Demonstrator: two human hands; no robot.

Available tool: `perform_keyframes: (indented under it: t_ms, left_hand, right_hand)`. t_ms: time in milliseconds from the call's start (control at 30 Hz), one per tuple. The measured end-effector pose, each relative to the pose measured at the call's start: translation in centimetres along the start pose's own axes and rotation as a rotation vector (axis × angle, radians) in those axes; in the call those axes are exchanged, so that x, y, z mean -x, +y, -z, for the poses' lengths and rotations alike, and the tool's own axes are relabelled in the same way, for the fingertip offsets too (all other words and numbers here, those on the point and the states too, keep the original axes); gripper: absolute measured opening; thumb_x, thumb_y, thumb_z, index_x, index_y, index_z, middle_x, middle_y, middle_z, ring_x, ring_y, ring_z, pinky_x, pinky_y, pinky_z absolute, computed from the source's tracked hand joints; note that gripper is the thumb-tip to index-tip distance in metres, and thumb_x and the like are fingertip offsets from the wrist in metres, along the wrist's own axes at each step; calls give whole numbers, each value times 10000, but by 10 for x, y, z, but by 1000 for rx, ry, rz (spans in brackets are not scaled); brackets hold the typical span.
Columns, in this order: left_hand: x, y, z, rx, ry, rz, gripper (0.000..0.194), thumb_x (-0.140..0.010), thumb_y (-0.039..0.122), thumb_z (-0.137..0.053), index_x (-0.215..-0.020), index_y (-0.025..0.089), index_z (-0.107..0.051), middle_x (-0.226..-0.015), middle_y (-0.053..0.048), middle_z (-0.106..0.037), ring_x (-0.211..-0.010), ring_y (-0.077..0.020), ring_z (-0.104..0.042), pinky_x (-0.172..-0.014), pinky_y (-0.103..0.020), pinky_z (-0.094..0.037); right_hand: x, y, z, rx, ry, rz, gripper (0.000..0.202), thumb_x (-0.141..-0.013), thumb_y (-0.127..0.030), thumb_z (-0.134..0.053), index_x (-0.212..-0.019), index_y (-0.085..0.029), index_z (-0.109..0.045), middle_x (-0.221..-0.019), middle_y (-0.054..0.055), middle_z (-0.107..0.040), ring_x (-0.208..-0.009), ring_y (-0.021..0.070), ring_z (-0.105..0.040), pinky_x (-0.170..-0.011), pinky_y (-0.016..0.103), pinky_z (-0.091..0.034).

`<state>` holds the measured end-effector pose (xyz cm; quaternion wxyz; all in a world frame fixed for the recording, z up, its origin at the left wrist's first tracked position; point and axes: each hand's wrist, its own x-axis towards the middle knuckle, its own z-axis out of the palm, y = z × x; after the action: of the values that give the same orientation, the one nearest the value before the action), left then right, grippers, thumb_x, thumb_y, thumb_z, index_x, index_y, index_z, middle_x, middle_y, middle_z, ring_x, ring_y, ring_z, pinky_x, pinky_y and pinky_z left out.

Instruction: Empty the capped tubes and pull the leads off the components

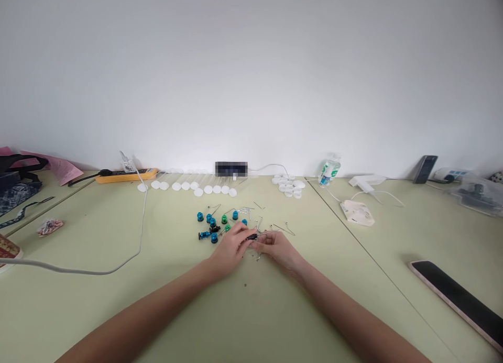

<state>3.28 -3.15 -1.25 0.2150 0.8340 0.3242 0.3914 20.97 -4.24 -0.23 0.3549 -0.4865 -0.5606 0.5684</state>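
Note:
My left hand [232, 249] pinches a small black ridged cylindrical part [251, 237] at the middle of the table. Close against it, my right hand [277, 248] has its fingers closed round a thin metal rod [271, 232], whose near end meets the black part; the exact contact is hidden by the fingers. Left of my hands lie several blue metal knob-like parts [214, 238] and two green ones [224, 219]. A blue-and-black piece [204, 235] rests on its side among them. Bent thin metal rods [290, 228] are scattered behind and right of my hands.
White discs [198, 192], some with thin sticks, line the back; white round caps [288, 187] sit right of them. Also there: an orange power strip [126, 176], a white cable [142, 221], a glass [329, 170], a white adapter [365, 183] and a phone [456, 295].

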Motion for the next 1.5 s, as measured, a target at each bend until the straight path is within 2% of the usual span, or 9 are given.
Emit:
perform_keyframes:
  t_ms: [233, 533, 733, 867, 933, 1100, 1267, 1367, 1500]
  left_hand:
    - [0, 3, 2, -126, -22, 55, 284, -878, 236, -355, -1088, 196, -542, -915, -71, -482, -761, -160, -496, -669, -288, -437]
    - [1, 6, 2, -287, -70, -13, 318, -863, 202, -348, -1094, 219, -567, -776, -48, -481, -728, -172, -482, -636, -284, -403]
    - [-6, 2, 9, 166, 75, 213, 216, -861, 258, -404, -1034, 209, -524, -964, -57, -535, -781, -150, -553, -695, -296, -460]
    - [-11, -1, 13, 573, 135, 368, 184, -826, 338, -478, -946, 200, -464, -950, -36, -515, -747, -140, -613, -662, -291, -500]
    - [-11, 0, 13, 642, 154, 412, 207, -803, 365, -512, -904, 192, -460, -915, -26, -521, -718, -135, -620, -643, -285, -501]
    - [-8, 8, 8, 585, 183, 393, 233, -750, 362, -590, -817, 166, -482, -761, -8, -545, -727, -127, -584, -671, -267, -482]
    - [0, 9, 10, 700, 176, 396, 222, -740, 325, -605, -754, 171, -446, -741, 7, -527, -694, -122, -580, -661, -289, -497]
    - [9, 5, 14, 726, 198, 393, 217, -728, 293, -623, -742, 170, -444, -800, -6, -525, -743, -131, -585, -690, -298, -501]
    - [23, 6, 23, 461, 129, 315, 158, -755, 290, -595, -759, 169, -492, -782, -19, -554, -699, -127, -560, -654, -275, -483]
  right_hand:
    - [-1, 0, 4, -103, -10, -19, 327, -711, -456, -601, -811, -145, -602, -609, 3, -573, -418, 43, -317, -399, 189, -188]
    - [-10, 7, 12, -200, 86, -54, 385, -680, -391, -651, -954, -128, -587, -593, -11, -544, -417, 35, -319, -398, 189, -194]
    - [-16, 10, 14, 193, 360, 80, 340, -666, -504, -624, -749, -183, -551, -602, 9, -581, -399, 86, -407, -418, 236, -320]
    - [-10, 0, 7, 372, 554, 310, 356, -718, -540, -555, -831, -205, -597, -891, 69, -589, -471, 98, -432, -510, 279, -378]
    - [-4, -8, -1, 329, 481, 335, 378, -764, -552, -492, -904, -211, -575, -877, 67, -589, -476, 99, -434, -489, 266, -367]
    - [7, -16, -22, -72, 10, 80, 435, -804, -596, -378, -890, -187, -498, -699, 29, -598, -440, 91, -471, -401, 217, -355]
    - [4, -21, -21, -215, 49, 122, 364, -692, -491, -631, -842, -175, -534, -719, 11, -565, -604, 107, -543, -518, 220, -446]
    - [3, -23, -23, -271, -50, 29, 394, -737, -543, -551, -925, -197, -520, -731, 12, -572, -580, 118, -562, -482, 240, -461]
    - [7, -20, -39, -237, -172, -4, 381, -742, -538, -549, -781, -161, -515, -643, 6, -571, -481, 96, -533, -449, 230, -439]
